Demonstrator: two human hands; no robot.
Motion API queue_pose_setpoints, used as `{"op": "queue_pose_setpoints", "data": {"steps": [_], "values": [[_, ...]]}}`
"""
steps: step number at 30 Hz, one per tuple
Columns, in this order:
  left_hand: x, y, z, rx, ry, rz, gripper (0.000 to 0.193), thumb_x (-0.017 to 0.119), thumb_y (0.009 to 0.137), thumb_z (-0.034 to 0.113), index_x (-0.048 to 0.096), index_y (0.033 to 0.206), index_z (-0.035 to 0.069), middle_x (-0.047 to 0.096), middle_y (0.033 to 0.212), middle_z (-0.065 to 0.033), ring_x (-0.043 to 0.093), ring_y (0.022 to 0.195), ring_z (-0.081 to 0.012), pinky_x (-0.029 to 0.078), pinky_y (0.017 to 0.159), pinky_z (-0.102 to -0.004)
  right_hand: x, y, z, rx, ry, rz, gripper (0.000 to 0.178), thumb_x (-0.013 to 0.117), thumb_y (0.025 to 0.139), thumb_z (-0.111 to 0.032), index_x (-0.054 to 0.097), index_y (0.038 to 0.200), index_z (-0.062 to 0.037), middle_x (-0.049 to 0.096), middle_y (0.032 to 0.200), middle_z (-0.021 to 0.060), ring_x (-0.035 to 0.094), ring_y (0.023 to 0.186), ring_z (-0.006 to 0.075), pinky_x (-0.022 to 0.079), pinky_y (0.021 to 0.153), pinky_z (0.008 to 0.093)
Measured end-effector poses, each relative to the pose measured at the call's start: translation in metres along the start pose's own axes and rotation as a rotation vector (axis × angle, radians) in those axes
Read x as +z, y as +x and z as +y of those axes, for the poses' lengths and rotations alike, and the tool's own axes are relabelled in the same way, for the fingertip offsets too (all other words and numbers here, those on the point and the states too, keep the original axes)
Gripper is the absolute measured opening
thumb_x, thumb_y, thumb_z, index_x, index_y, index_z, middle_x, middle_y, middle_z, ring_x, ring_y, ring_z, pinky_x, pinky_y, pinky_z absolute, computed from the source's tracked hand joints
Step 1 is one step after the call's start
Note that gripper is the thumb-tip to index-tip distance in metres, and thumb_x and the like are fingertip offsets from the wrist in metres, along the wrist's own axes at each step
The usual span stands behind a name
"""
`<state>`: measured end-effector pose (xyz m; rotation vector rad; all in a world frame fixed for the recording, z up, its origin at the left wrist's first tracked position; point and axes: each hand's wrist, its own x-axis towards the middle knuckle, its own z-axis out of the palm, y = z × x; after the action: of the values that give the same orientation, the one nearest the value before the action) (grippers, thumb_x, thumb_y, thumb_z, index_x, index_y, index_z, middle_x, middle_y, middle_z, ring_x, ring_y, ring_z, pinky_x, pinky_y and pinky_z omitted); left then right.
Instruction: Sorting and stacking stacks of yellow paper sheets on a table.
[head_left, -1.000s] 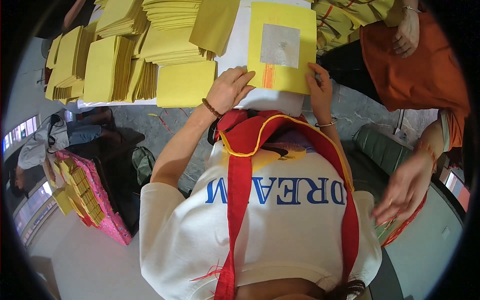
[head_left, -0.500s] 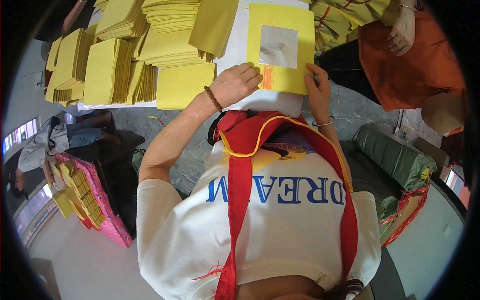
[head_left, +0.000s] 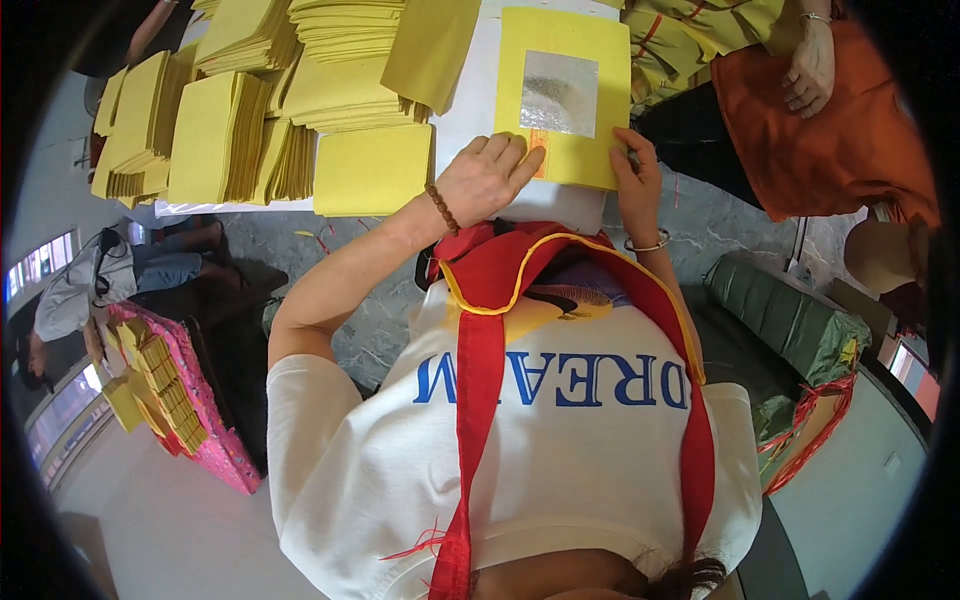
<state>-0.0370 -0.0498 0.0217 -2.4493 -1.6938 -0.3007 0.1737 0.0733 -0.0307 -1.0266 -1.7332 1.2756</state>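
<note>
Fingers of my left hand [head_left: 487, 180] press flat, right hand [head_left: 637, 176] seemingly pinching the edge of thin, floppy yellow sheet [head_left: 565, 95].

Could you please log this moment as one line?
left hand: on yellow sheet | right hand: on sheet edge | paper stacks: left

a strip of bare white table [head_left: 470, 110] runs between the yellow sheet [head_left: 565, 95] and the loose yellow stack [head_left: 372, 170]; a hand could pass there. stacked yellow paper piles [head_left: 250, 110] crowd the left, another person's hand [head_left: 812, 68] blocks the right.
</note>
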Motion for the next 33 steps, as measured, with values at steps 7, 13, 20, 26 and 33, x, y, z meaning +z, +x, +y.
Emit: {"op": "queue_pose_setpoints", "data": {"steps": [7,13,20,26,33], "values": [[0.008,-0.003,-0.016,-0.037,-0.179,0.066,0.029,0.063,0.072,0.012,0.059,0.101,0.005,0.059,0.096,-0.0071,0.057,0.089,-0.0218,0.047,0.077,-0.0319,-0.003,0.0,0.003,0.007,0.051,-0.017,0.023,0.055,0.086,-0.009,0.06,0.108,-0.0049,0.055,0.11,0.0056,0.052,0.097,0.0143,0.041,0.082,0.0248],[0.008,-0.004,-0.017,-0.08,-0.267,0.018,0.026,0.064,0.07,0.012,0.061,0.096,0.008,0.061,0.097,-0.0034,0.057,0.091,-0.0198,0.046,0.073,-0.0316,-0.014,0.005,-0.001,-0.046,0.051,-0.112,0.022,0.051,0.091,-0.014,0.059,0.107,-0.0024,0.055,0.111,0.0069,0.051,0.102,0.0162,0.039,0.09,0.0276],[0.01,-0.01,-0.014,0.015,-0.115,0.078,0.026,0.061,0.073,0.014,0.06,0.098,0.009,0.059,0.102,-0.0044,0.055,0.097,-0.0194,0.043,0.076,-0.032,-0.015,0.004,0.001,0.024,0.059,-0.124,0.023,0.056,0.088,-0.016,0.061,0.108,-0.0058,0.056,0.112,0.0068,0.05,0.106,0.0168,0.039,0.09,0.0283],[0.014,-0.013,-0.014,0.0,-0.154,0.101,0.026,0.062,0.072,0.014,0.059,0.097,0.009,0.059,0.102,-0.005,0.054,0.097,-0.0199,0.043,0.076,-0.032,-0.01,0.003,-0.016,-0.369,-0.36,-0.087,0.035,0.067,0.077,-0.023,0.061,0.108,-0.0093,0.053,0.122,0.0086,0.045,0.118,0.0272,0.035,0.096,0.0369],[0.015,-0.009,-0.016,0.026,-0.147,0.17,0.022,0.058,0.07,0.013,0.059,0.092,0.009,0.057,0.097,-0.003,0.052,0.089,-0.0179,0.041,0.07,-0.0303,-0.008,-0.007,-0.026,-0.484,-0.687,-0.329,0.046,0.072,0.071,-0.032,0.059,0.112,-0.0161,0.053,0.124,0.0019,0.041,0.124,0.025,0.024,0.101,0.0458]]}}
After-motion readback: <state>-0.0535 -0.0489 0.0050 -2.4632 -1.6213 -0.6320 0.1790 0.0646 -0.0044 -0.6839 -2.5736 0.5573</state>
